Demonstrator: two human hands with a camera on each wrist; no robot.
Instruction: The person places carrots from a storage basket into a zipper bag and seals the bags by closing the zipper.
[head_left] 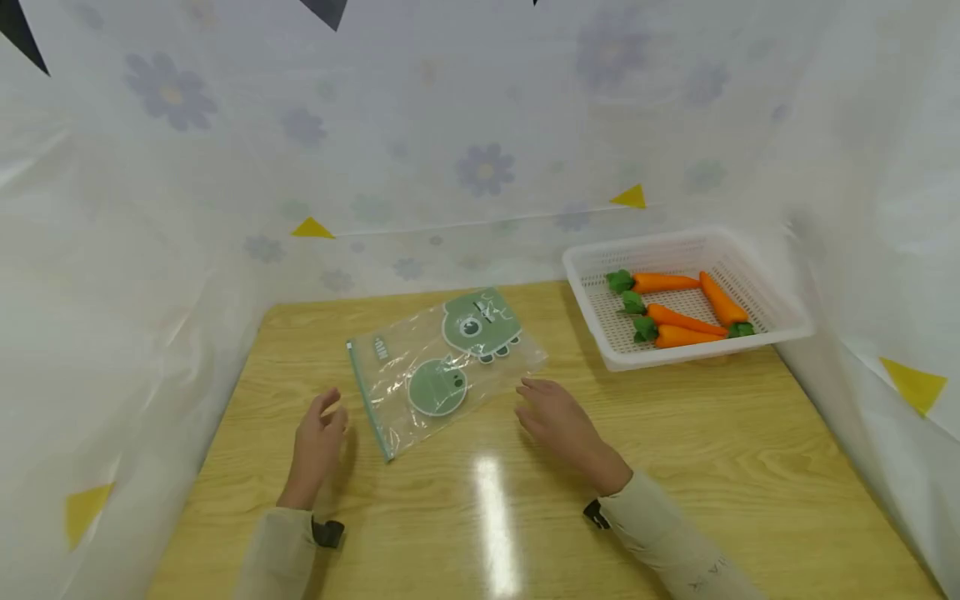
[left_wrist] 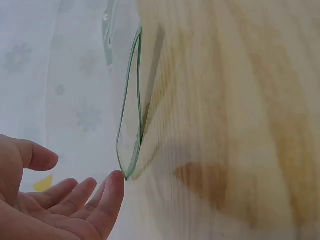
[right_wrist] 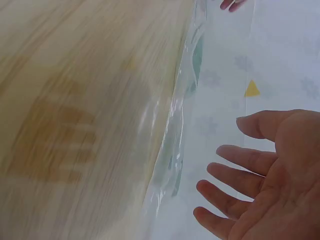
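A clear zip bag (head_left: 390, 379) printed with green dinosaur shapes lies flat on the wooden table, its green-edged mouth towards the left. In the left wrist view the bag's green mouth (left_wrist: 131, 110) gapes a little. My left hand (head_left: 317, 446) hovers left of that mouth, fingers loosely bent, holding nothing. Near the bag's lower right corner is my right hand (head_left: 562, 425), its fingers spread and relaxed; in the right wrist view the palm of the right hand (right_wrist: 270, 185) holds nothing.
At the back right stands a white perforated basket (head_left: 592, 321) holding several orange carrots (head_left: 667, 282) with green tops. Pale flowered sheeting (head_left: 450, 108) walls in the back and both sides of the table (head_left: 675, 450). Yellow triangles (head_left: 913, 385) mark the sheeting.
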